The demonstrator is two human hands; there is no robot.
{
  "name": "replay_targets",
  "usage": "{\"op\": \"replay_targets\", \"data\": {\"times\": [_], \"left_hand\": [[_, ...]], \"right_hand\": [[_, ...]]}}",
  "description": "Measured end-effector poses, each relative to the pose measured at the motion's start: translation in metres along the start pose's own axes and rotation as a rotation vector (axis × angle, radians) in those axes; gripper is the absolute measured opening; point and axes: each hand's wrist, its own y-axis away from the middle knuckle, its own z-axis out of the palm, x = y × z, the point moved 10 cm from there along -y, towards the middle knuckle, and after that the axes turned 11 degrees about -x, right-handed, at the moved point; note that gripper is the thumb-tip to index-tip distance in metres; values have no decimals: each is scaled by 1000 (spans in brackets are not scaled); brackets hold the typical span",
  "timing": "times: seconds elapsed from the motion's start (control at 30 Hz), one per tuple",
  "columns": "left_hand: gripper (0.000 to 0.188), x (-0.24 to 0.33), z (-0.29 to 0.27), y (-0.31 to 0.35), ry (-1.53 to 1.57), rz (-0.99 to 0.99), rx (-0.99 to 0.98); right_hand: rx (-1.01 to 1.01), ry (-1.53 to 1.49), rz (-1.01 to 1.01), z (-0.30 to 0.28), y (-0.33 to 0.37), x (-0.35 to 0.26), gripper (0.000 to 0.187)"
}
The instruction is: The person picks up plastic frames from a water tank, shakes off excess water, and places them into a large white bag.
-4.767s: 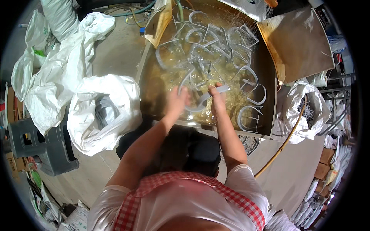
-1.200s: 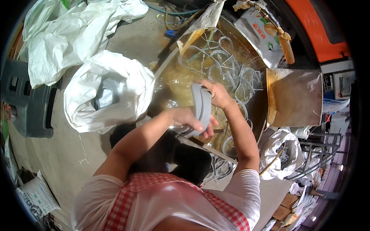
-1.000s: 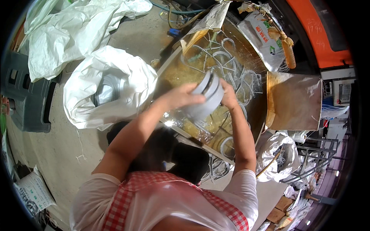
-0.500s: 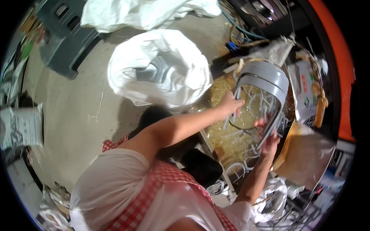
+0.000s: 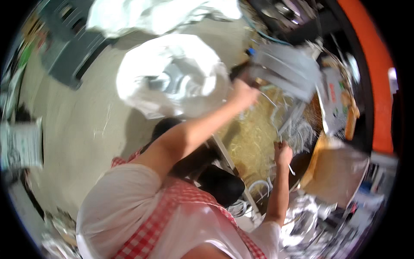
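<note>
Gripping motion-blurred bundle of curved flat grey strips (image 5: 286, 71) above shallow rectangular tray (image 5: 227, 156) of yellowish liquid (image 5: 246, 149): left hand (image 5: 246, 94) clamped on bundle's left end. Right hand (image 5: 283, 153) curled around narrow pale strip end (image 5: 292, 170); blur hides whether same bundle. White sack (image 5: 131, 80) stands left.

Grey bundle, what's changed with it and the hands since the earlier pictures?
Since the picture just before, the bundle has moved up the view; the left hand has gone up and left with it, the right hand left. Blur hides whether the right hand keeps its grip. The white bag stays open, grey pieces inside.
</note>
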Motion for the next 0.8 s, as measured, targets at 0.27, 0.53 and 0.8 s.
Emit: {"op": "replay_targets", "data": {"times": [0.27,0.53,0.8], "left_hand": [[48,-35,-59,-6,698,-59,79],[22,-33,-85,-3,450,-201,87],[25,71,-282,57,-114,261,559]], "right_hand": [[688,-97,-352,-97,85,-31,15],[521,819,796,-217,163,212,96],[38,-906,-175,20,-13,-100,33]]}}
